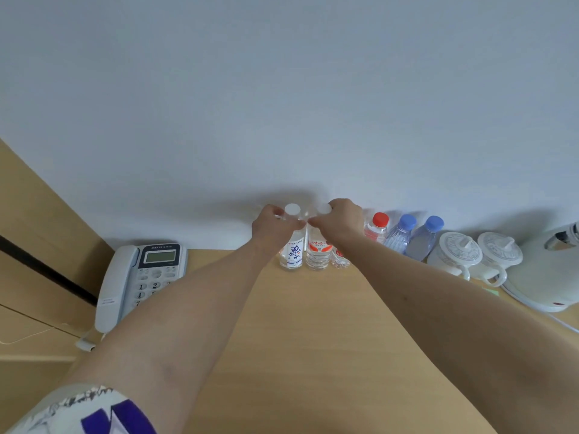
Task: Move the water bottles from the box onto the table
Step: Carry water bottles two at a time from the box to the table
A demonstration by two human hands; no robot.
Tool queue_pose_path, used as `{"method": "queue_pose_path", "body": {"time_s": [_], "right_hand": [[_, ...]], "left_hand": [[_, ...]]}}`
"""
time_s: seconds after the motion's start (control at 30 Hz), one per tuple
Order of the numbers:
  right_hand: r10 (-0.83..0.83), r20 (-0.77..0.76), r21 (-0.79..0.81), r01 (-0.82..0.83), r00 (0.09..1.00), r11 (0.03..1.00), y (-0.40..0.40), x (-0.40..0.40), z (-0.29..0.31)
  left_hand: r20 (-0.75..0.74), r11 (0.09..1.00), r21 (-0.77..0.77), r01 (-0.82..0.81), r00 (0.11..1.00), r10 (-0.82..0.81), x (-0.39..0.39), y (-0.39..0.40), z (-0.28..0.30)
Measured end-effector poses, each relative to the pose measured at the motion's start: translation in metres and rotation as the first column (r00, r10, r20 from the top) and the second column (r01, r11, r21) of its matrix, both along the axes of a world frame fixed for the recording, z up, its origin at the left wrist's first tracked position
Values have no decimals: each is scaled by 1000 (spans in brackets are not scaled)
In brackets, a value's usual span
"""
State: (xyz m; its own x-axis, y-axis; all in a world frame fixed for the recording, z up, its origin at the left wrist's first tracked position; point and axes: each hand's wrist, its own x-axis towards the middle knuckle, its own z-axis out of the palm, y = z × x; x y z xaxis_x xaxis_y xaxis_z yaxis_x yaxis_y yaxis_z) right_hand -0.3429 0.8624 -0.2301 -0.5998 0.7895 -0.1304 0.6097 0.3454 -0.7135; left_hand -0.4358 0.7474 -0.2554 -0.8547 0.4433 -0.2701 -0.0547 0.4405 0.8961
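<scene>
Water bottles stand upright in a row at the far edge of the tabletop (313, 339), against the white wall (282, 89). I see the left hand (272, 225) curled around the upper body of the white-capped bottle with the blue label (293, 249), its fingers wrapped just below the cap. The right hand (341, 220) grips the neck area of the white-capped bottle with the orange label (318, 253), which stands just beside the first; the two bottles nearly touch. Both bottle bases rest on the tabletop. A small bottle (340, 260) stands partly hidden behind the right forearm. To the right follow a red-capped bottle (377, 228) and two blue-capped bottles (401, 233) (423, 239), close together. Further right stand two white lidded cups (456, 253) (499, 255) and a white electric kettle (551, 270). A grey desk telephone (141, 277) sits at the left end of the tabletop. A patterned sleeve (87, 411) shows at the lower left.
</scene>
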Motion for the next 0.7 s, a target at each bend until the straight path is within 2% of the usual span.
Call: {"method": "queue_pose_path", "body": {"time_s": [0.23, 0.53, 0.7], "right_hand": [[-67, -29, -5, 66, 997, 998, 9, -6, -4], [-8, 15, 65, 7, 1000, 998, 7, -5, -5], [-44, -24, 23, 44, 999, 999, -2, 0, 2]], "left_hand": [[-54, 999, 43, -12, 998, 14, -4, 10, -3], [-49, 1000, 13, -1, 999, 2, -7, 11, 0], [-88, 998, 51, 43, 995, -38, -5, 0, 9]]}}
